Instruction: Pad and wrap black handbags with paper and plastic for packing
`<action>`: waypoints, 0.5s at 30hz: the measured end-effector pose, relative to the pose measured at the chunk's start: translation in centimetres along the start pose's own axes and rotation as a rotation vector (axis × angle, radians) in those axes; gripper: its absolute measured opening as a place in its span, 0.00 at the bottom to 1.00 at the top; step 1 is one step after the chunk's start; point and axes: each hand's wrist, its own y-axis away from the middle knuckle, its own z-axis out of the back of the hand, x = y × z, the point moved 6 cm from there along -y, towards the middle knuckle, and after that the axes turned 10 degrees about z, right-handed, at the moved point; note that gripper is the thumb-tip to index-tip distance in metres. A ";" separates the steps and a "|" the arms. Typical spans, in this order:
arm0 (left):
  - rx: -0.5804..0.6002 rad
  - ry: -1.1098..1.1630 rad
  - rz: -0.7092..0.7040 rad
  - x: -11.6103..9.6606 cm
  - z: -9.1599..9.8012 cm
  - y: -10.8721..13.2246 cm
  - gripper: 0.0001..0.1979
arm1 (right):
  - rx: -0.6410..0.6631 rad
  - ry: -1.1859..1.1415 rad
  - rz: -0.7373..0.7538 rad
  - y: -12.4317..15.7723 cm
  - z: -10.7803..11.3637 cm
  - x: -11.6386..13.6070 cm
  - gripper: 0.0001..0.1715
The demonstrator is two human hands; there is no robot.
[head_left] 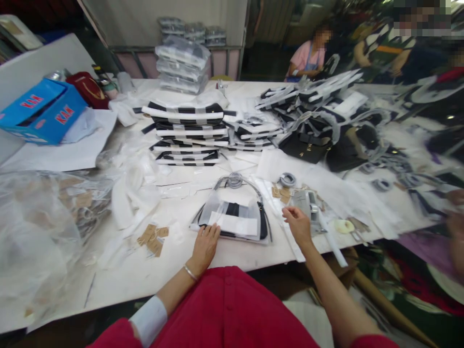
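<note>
A black handbag [232, 210] in a see-through plastic bag lies on the worktable before me, with a white paper sheet [235, 223] across it. My left hand [207, 241] lies fairly flat on the lower left edge of this wrapped bag. Off to the bag's right, my right hand [297, 223] is raised with its fingertips drawn together; whatever may be between them is too small to make out. Just beyond that hand stands a grey tape dispenser [304, 205]. Above the handbag's body sits its wrapped handle [235, 181].
Flat black bags with white strips form a stack [188, 137] at the back. More handbags [308, 140] pile up rightward. Brown tags [154, 238] and plastic sheets [39, 222] lie left, near a blue box [43, 113]. Co-workers [308, 58] sit across the table.
</note>
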 end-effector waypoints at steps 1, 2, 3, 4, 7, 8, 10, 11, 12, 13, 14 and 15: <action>-0.012 -0.006 0.010 0.1 -0.1 0.0 0.28 | -0.091 0.044 -0.009 -0.8 3.5 -1.1 0.23; -0.025 -0.008 0.020 0.2 -0.3 0.0 0.28 | -0.170 0.103 -0.019 -1.5 6.8 -2.1 0.25; -0.036 -0.008 0.032 0.3 -0.6 0.0 0.29 | -0.230 0.165 -0.036 -2.2 9.6 -3.1 0.26; -0.042 -0.007 0.035 0.5 -1.0 -0.1 0.29 | -0.266 0.218 -0.060 -2.8 11.9 -3.9 0.26; -0.057 -0.005 0.033 0.9 -1.9 -0.3 0.30 | -0.256 0.272 -0.169 -4.5 15.7 -6.4 0.25; -0.059 -0.007 0.033 1.0 -2.0 -0.3 0.30 | -0.220 0.255 -0.206 -5.0 16.0 -7.2 0.23; -0.059 -0.012 0.038 1.2 -2.1 -0.4 0.28 | -0.126 0.191 -0.270 -5.8 15.6 -8.7 0.18; -0.053 -0.014 0.043 1.3 -2.1 -0.5 0.27 | -0.066 0.153 -0.305 -6.1 15.1 -9.3 0.16; -0.043 -0.017 0.048 1.3 -2.1 -0.6 0.26 | -0.006 0.114 -0.340 -6.2 14.5 -9.9 0.14; -0.032 -0.020 0.055 1.3 -2.1 -0.6 0.26 | 0.050 0.077 -0.373 -6.2 13.9 -10.4 0.12; -0.019 -0.024 0.062 1.3 -2.1 -0.7 0.25 | 0.095 0.044 -0.402 -6.2 13.4 -10.9 0.11; -0.007 -0.026 0.067 1.3 -2.1 -0.7 0.25 | 0.126 0.016 -0.425 -6.2 13.0 -11.2 0.10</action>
